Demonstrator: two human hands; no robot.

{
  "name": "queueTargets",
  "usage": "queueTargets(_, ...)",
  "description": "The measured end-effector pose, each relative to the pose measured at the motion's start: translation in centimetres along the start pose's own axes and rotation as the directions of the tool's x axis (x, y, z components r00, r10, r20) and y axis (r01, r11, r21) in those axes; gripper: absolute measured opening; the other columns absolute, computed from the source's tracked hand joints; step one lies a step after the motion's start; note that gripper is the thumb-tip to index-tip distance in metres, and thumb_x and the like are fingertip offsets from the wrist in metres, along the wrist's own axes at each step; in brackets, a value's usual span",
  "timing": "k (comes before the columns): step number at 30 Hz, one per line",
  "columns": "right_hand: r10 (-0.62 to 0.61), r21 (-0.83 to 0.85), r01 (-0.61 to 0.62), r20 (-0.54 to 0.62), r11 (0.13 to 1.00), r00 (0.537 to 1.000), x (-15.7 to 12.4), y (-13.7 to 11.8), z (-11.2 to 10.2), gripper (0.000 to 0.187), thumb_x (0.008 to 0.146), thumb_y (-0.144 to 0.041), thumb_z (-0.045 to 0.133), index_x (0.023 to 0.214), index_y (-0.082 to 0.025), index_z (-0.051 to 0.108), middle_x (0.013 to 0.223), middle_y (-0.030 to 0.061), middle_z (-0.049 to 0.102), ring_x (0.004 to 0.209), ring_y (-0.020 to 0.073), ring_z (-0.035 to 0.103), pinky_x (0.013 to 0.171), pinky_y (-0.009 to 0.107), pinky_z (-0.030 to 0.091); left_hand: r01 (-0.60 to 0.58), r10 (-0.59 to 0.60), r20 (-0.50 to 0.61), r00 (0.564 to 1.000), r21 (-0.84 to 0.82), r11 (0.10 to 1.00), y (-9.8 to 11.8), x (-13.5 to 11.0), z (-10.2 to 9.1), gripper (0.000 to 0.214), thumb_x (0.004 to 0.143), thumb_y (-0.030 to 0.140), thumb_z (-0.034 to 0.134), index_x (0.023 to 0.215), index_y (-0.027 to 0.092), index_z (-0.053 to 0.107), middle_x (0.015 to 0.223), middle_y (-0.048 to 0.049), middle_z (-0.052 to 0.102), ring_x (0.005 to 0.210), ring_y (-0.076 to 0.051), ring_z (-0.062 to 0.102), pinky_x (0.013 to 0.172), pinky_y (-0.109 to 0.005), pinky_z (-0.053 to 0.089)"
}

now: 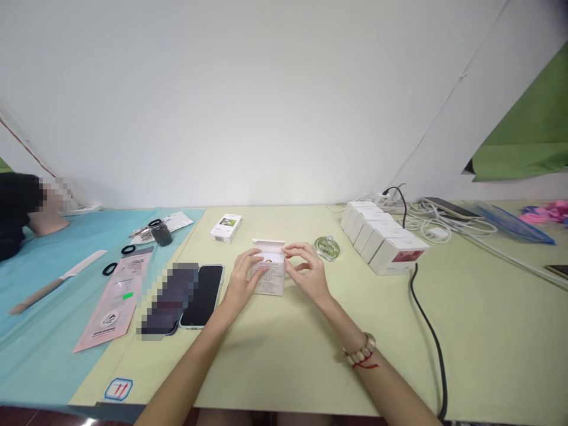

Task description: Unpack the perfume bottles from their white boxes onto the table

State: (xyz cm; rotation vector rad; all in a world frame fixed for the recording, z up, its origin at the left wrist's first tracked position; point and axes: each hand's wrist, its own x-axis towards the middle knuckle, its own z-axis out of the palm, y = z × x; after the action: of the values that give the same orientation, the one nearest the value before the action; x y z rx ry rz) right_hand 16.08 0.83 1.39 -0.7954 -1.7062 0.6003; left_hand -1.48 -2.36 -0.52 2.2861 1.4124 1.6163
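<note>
A small white cardboard box [271,284] with fine print on its near face is held over the middle of the table, its top flap raised. My left hand [244,273] grips the box's left side, thumb across the printed face. On the other side, my right hand [308,272] pinches the box's upper right edge by the flap. Something small and gold-coloured shows in the opening; I cannot make out what it is. To the right of my right hand lies a round green glass bottle [327,247]. Behind and left lies another white box [226,228] with a green picture.
A row of white boxes [384,239] stands at right, with a black cable [428,325] and tangled white cords [437,231] near it. At left are two phones [205,296], a pink packet [118,302], a knife [57,284] and a dark jar [163,234].
</note>
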Motion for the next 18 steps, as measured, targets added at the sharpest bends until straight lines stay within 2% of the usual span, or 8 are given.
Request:
queueTargets(3, -0.011, -0.014, 0.013, 0.074, 1.0, 0.997, -0.1, 0.1, 0.1, 0.012, 0.074, -0.022, 0.056, 0.082, -0.021, 0.064, 0.098, 0.0059, 0.053, 0.085, 0.015, 0.057, 0.052, 0.022, 0.055, 0.003, -0.002, 0.028, 1.0, -0.021, 1.0, -0.1, 0.0, -0.1, 0.015, 0.084, 0.02, 0.052, 0.099, 0.02, 0.052, 0.112, -0.008, 0.055, 0.108, -0.018, 0.052, 0.086, -0.035, 0.047)
queueTargets(6, 0.013, 0.017, -0.014, 0.049, 1.0, 0.999, -0.1, 0.2, 0.2, 0.009, 0.073, -0.025, 0.058, 0.082, -0.021, 0.06, 0.095, 0.0049, 0.05, 0.085, 0.0146, 0.055, 0.054, 0.022, 0.055, -0.01, 0.012, 0.046, 0.999, -0.031, 0.999, 0.0, -0.2, -0.2, 0.015, 0.085, 0.018, 0.05, 0.1, 0.02, 0.052, 0.113, -0.008, 0.054, 0.109, -0.018, 0.051, 0.09, -0.037, 0.044)
queueTargets(9, 0.062, 0.055, -0.061, -0.025, 0.997, 0.998, 0.0, 0.1, 0.2, 0.03, 0.071, -0.032, 0.063, 0.098, -0.024, 0.053, 0.101, 0.0042, 0.049, 0.089, 0.0155, 0.053, 0.054, 0.022, 0.054, -0.053, 0.056, 0.088, 0.995, -0.044, 0.998, 0.3, -0.3, -0.3, 0.017, 0.086, 0.013, 0.046, 0.1, 0.021, 0.051, 0.115, -0.0078, 0.053, 0.111, -0.017, 0.049, 0.092, -0.037, 0.042)
queueTargets(11, 0.081, 0.054, -0.081, 0.006, 0.995, 0.997, 0.1, 0.0, 0.0, 0.04, 0.074, -0.035, 0.06, 0.112, -0.027, 0.049, 0.109, 0.0054, 0.05, 0.094, 0.0165, 0.053, 0.056, 0.023, 0.053, -0.075, 0.081, 0.119, 0.99, -0.051, 0.996, 0.5, -0.3, -0.3, 0.018, 0.087, 0.011, 0.044, 0.1, 0.021, 0.051, 0.115, -0.0076, 0.052, 0.112, -0.017, 0.047, 0.093, -0.037, 0.041)
queueTargets(13, 0.079, 0.043, -0.082, 0.068, 0.996, 0.995, 0.2, -0.3, -0.1, 0.035, 0.081, -0.036, 0.052, 0.115, -0.027, 0.052, 0.112, 0.0063, 0.053, 0.096, 0.0169, 0.054, 0.059, 0.023, 0.053, -0.067, 0.074, 0.133, 0.988, -0.055, 0.996, 0.7, -0.3, -0.3, 0.018, 0.086, 0.013, 0.046, 0.101, 0.021, 0.049, 0.115, -0.0081, 0.052, 0.113, -0.018, 0.046, 0.093, -0.038, 0.041)
queueTargets(15, 0.065, 0.038, -0.069, 0.097, 0.997, 0.993, 0.3, -0.6, -0.3, 0.029, 0.085, -0.036, 0.046, 0.11, -0.027, 0.058, 0.108, 0.0061, 0.057, 0.093, 0.0168, 0.056, 0.061, 0.024, 0.052, -0.049, 0.055, 0.119, 0.991, -0.052, 0.997, 0.8, -0.3, -0.1, 0.019, 0.084, 0.016, 0.05, 0.103, 0.021, 0.047, 0.115, -0.0092, 0.05, 0.112, -0.019, 0.047, 0.092, -0.038, 0.042)
queueTargets(18, 0.021, 0.054, -0.026, 0.097, 0.998, 0.995, 0.4, -0.9, -0.4, 0.025, 0.084, -0.035, 0.048, 0.102, -0.027, 0.064, 0.102, 0.0053, 0.06, 0.091, 0.0166, 0.058, 0.065, 0.027, 0.053, -0.045, 0.045, 0.097, 0.994, -0.005, 0.999, 0.7, -0.4, 0.1, 0.02, 0.082, 0.02, 0.054, 0.101, 0.021, 0.048, 0.116, -0.0101, 0.044, 0.111, -0.021, 0.047, 0.09, -0.038, 0.044)
